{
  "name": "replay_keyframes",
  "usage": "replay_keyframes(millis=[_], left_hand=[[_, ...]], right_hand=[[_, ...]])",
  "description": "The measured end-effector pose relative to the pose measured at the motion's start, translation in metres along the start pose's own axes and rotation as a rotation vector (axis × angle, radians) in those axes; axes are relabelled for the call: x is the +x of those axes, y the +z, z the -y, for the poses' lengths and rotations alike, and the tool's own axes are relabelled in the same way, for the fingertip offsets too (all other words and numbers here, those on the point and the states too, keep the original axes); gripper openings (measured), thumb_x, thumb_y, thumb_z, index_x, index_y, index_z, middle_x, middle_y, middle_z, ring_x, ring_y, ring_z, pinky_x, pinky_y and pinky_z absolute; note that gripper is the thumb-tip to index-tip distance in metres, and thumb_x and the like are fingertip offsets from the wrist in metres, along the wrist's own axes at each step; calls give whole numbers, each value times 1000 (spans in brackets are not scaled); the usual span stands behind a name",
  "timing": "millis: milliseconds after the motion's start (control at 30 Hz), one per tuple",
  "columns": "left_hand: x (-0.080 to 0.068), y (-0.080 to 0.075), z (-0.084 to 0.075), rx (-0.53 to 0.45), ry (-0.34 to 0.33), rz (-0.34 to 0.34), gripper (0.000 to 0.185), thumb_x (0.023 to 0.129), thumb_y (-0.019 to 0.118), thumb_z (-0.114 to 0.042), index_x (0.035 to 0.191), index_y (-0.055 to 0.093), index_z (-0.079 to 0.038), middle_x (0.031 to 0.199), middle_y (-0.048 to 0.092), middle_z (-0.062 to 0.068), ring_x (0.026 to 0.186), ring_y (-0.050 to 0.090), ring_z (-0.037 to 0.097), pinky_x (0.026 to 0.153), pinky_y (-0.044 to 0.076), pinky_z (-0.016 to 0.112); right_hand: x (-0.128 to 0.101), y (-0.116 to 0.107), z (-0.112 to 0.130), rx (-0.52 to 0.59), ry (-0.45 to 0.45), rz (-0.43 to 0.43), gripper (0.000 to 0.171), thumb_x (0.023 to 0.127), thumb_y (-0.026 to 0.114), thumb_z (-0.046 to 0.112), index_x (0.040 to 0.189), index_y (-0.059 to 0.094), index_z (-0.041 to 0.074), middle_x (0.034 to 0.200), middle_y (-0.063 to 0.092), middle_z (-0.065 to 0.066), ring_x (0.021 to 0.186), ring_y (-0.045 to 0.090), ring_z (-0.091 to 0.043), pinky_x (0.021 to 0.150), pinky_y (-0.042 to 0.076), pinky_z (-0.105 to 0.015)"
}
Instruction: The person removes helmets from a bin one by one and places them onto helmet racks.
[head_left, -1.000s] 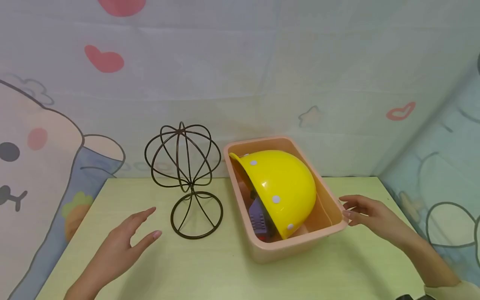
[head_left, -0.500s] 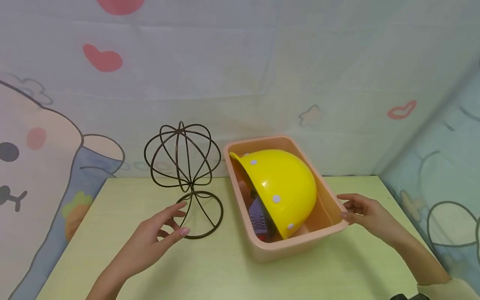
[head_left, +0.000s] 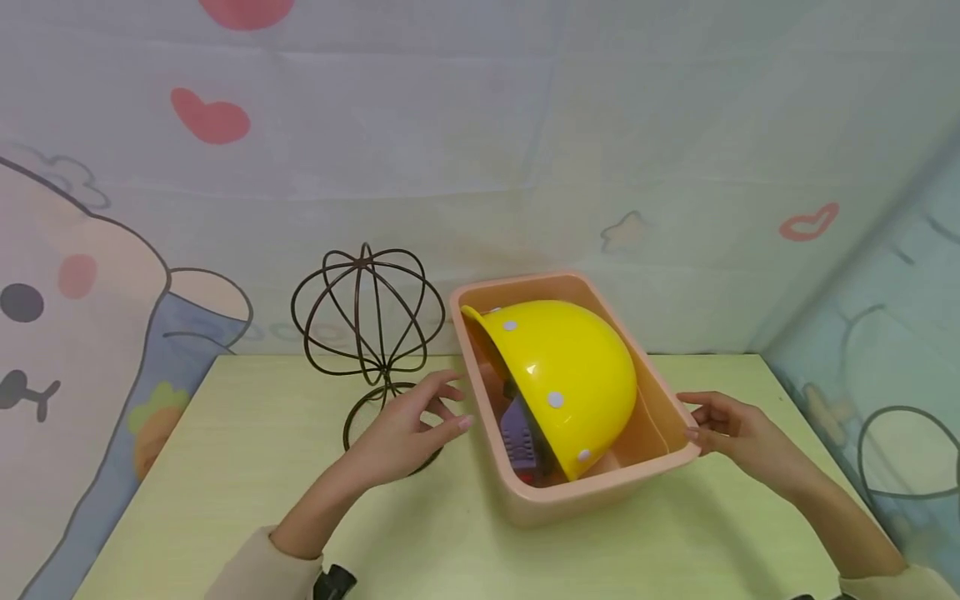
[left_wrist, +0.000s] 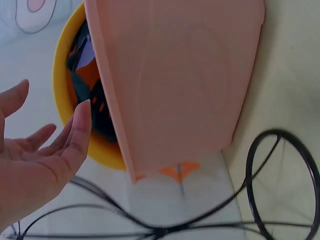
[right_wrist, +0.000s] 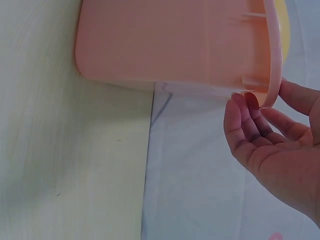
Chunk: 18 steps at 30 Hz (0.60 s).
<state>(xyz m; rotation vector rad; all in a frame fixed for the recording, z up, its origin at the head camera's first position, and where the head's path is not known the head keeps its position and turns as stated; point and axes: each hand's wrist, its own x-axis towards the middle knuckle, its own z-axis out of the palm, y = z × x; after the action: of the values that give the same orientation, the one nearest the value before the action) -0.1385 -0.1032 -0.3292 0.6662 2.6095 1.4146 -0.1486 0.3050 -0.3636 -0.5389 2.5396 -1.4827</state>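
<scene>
A pink plastic bin (head_left: 570, 504) stands on the table, holding a yellow helmet (head_left: 573, 375) with white dots, tipped on its side. A purple ridged object (head_left: 517, 433) shows beside the helmet's opening. My right hand (head_left: 750, 435) grips the bin's near right corner, thumb on the rim and fingers curled beneath it in the right wrist view. Close to the left rim is my left hand (head_left: 401, 437), its fingers loosely bent and nothing in them. In the left wrist view, dark and orange pieces (left_wrist: 89, 75) show inside the helmet.
A dark wire stand (head_left: 386, 371) with a globe-shaped top and ring base rises left of the bin, partly hidden by my left hand. Behind the pale table (head_left: 255, 467) hangs a printed cloth backdrop (head_left: 525, 125).
My left hand has moved right, from left of the wire stand, across its base, to beside the bin's left rim. My right hand has stayed at the bin's corner.
</scene>
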Motion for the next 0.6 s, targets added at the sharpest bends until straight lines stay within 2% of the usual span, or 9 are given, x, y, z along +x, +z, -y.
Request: replay_keyframes(millis=[200, 300, 467, 600], left_hand=[[29, 16, -11, -79, -92, -66, 54, 88, 61, -30, 135, 38, -18, 115, 55, 4, 99, 54, 19, 76, 50, 34], [40, 20, -16, -122, -106, -72, 53, 88, 61, -28, 135, 37, -18, 115, 54, 5, 101, 53, 21, 78, 50, 35], [54, 27, -24, -153, -155, -65, 54, 88, 62, -25, 134, 36, -15, 112, 52, 5, 99, 53, 21, 81, 49, 33], [59, 34, -30, -150, -188, -80, 53, 87, 63, -21, 133, 38, -13, 104, 50, 8, 89, 52, 22, 73, 50, 29]], right_hand=[[0, 1, -1, -4, 4, -5, 45, 91, 55, 7, 129, 39, -10, 92, 54, -17, 75, 59, -16, 67, 53, -27], [0, 1, -1, -6, -6, -7, 44, 91, 55, 7, 129, 40, -10, 91, 55, -18, 75, 59, -16, 67, 53, -27], [1, 2, -1, -10, -11, -10, 44, 91, 55, 7, 128, 40, -10, 91, 55, -18, 75, 59, -16, 66, 53, -27], [1, 3, -1, -6, -12, -12, 44, 91, 55, 7, 129, 39, -10, 91, 55, -18, 75, 59, -16, 66, 53, -27]])
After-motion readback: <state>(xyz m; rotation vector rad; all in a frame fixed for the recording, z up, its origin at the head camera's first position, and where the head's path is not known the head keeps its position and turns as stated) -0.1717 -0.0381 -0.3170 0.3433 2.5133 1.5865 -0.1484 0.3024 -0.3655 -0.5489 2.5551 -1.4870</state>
